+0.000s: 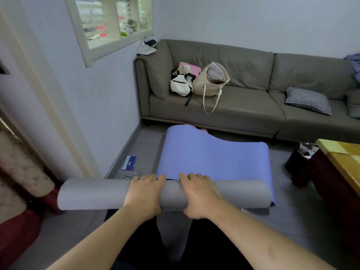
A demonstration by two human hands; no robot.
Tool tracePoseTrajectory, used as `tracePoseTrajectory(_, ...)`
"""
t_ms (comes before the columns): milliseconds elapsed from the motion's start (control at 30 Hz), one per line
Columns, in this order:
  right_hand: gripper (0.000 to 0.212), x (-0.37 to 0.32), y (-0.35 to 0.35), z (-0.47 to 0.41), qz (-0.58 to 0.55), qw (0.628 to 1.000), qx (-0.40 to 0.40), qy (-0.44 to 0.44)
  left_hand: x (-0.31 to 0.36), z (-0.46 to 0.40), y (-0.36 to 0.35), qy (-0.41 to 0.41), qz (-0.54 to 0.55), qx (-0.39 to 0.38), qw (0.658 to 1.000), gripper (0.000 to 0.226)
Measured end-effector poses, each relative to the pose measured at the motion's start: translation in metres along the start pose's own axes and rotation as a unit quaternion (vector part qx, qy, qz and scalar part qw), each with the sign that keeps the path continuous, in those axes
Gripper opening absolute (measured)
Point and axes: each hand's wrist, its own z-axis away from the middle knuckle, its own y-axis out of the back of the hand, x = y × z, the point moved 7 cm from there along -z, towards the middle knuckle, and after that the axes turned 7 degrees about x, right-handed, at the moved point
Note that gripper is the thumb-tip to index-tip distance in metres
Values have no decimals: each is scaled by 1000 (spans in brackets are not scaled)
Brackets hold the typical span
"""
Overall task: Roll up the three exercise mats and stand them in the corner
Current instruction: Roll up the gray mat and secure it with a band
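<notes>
A grey rolled mat [93, 193] lies crosswise in front of me, held just above the floor. My left hand [145, 193] and my right hand [200, 195] grip its middle side by side, fingers curled over the top of the roll. Beyond it a blue-purple mat [212, 154] lies spread on the floor toward the sofa, its far edge humped up. A bit of pink, perhaps another mat [188, 126], peeks from behind that far edge.
A grey sofa [243, 114] with bags [194, 80] and a checked cushion [308, 100] fills the back. A wooden table [342, 164] and a black bin [300, 160] stand on the right. The left wall, a door frame and a red stand [21, 227] close in the left.
</notes>
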Motion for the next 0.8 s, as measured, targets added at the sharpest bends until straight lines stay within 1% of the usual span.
tracePoseTrajectory(67,87,-7,7,17,40,997,69,25,-6,-4,11,-6,34,-31,999,62)
tracePoseTrajectory(100,94,-9,8,25,51,994,93,26,-7,-4,12,-12,52,-59,997,62)
tracePoseTrajectory(133,97,-11,5,33,57,993,98,22,-7,0,11,-17,69,-94,993,63)
tracePoseTrajectory(167,95,-14,1,37,60,994,84,18,-6,4,10,-22,80,-124,989,64)
tracePoseTrajectory(233,78,-17,-5,39,66,997,37,15,-2,9,5,-31,92,-149,984,64)
tracePoseTrajectory(300,65,-13,-3,28,48,999,-14,10,2,12,5,-30,85,-124,988,68)
tracePoseTrajectory(400,62,-2,6,6,16,997,-76,3,13,18,-4,-35,0,-53,998,84)
tracePoseTrajectory(467,63,0,8,-6,-14,993,-114,2,15,18,-7,-23,-26,-29,999,83)
tracePoseTrajectory(533,66,0,9,-10,-31,990,-141,1,11,12,-3,-23,-2,-41,999,76)
tracePoseTrajectory(600,70,1,13,-8,-42,987,-153,-11,6,7,7,-43,32,-67,996,71)
tracePoseTrajectory(667,69,0,16,2,-49,988,-147,-14,4,7,11,-62,56,-102,991,69)
tracePoseTrajectory(733,69,-6,16,14,-37,993,-110,-5,3,11,9,-71,76,-123,987,67)
tracePoseTrajectory(767,74,-11,15,21,-20,997,-80,10,3,11,8,-71,90,-133,984,66)
tracePoseTrajectory(800,84,-16,12,27,3,998,-55,25,2,8,6,-71,100,-147,981,66)
